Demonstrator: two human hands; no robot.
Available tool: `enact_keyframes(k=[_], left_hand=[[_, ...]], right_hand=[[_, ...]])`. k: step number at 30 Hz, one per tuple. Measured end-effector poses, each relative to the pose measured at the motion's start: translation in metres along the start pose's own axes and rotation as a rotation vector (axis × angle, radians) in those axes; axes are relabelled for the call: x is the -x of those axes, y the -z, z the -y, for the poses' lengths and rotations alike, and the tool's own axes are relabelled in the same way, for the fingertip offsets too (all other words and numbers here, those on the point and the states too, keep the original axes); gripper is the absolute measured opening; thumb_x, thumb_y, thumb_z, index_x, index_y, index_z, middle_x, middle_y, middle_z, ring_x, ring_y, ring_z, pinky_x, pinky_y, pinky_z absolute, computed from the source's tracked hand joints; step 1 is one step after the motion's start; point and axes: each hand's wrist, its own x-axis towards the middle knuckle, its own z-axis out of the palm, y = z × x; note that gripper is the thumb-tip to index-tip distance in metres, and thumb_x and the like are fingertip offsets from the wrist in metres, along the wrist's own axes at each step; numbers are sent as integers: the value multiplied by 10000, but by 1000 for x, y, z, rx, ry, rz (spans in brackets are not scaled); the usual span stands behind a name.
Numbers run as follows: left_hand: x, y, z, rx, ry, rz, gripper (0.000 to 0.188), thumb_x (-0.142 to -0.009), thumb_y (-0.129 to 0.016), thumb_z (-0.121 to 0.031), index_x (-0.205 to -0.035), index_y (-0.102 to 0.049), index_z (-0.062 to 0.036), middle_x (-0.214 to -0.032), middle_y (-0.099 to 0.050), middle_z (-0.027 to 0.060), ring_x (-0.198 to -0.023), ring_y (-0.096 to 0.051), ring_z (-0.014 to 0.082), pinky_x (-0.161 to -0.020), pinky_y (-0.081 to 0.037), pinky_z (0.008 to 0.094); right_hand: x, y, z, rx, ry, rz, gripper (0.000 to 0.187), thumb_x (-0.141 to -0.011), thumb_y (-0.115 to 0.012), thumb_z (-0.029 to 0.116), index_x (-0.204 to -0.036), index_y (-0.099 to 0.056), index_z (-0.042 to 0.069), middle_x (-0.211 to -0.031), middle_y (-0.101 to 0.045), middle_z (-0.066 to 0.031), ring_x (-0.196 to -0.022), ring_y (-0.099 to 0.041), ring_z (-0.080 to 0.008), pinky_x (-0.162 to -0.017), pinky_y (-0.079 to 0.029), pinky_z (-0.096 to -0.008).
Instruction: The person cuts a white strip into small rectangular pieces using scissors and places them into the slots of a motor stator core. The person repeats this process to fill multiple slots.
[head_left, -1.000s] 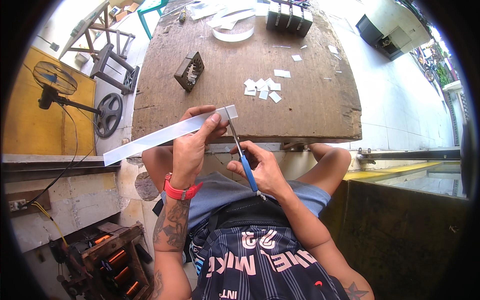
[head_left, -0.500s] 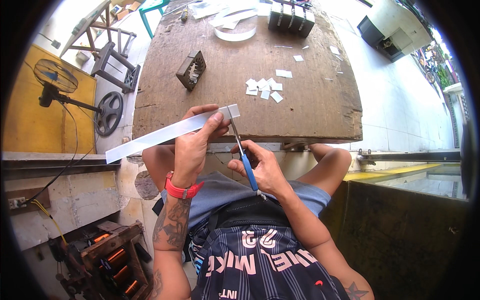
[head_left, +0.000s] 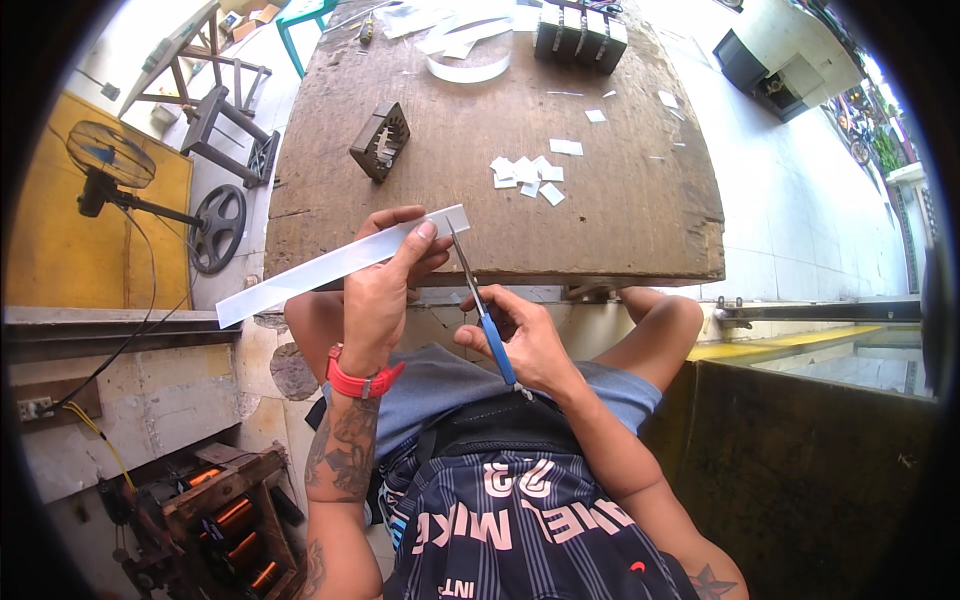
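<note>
My left hand (head_left: 385,280) pinches a long, translucent white strip (head_left: 300,280) near its right end, thumb on top. The strip slants down to the left, past the table's front edge. In my right hand (head_left: 525,340) is a pair of scissors with blue handles (head_left: 497,350). Their narrow metal blades point up and lie at the strip's right end, just beyond my left fingertips. Whether the blades are fully closed is hard to see. On the wooden table (head_left: 620,220) beyond my hands lies a small pile of white square pieces (head_left: 525,172).
A dark slotted metal core (head_left: 380,142) stands on the table's left side. Farther back are a curled white strip (head_left: 470,70), loose sheets, a screwdriver (head_left: 367,30) and a black block with bands (head_left: 580,38). A fan (head_left: 110,160) stands at left, a coil-filled wooden frame (head_left: 230,520) below it.
The strip and my left hand have shifted slightly left. The scissors' blades have moved a little left with them, still at the strip's right end.
</note>
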Motion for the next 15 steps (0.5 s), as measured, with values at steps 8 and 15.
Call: enact_keyframes(k=[8, 15], left_hand=[[2, 1, 4, -16, 20, 35, 343, -1022, -722, -99, -1310, -585, 27, -1173, -718, 168, -1038, -761, 210, -889, -654, 291], [2, 2, 4, -42, 43, 24, 323, -1023, -714, -95, -1296, -591, 27, -1145, -716, 159, -1024, -766, 222, -879, -658, 308]], right_hand=[[-3, 1, 3, 19, 9, 0, 393, -920, -871, 303, -1149, -698, 33, -811, -609, 43, -716, -526, -37, -633, -425, -225], [-3, -5, -3, -95, -61, 1, 361, -934, -859, 302, -1104, -690, 32, -813, -625, 26, -680, -535, -26, -582, -415, -213]])
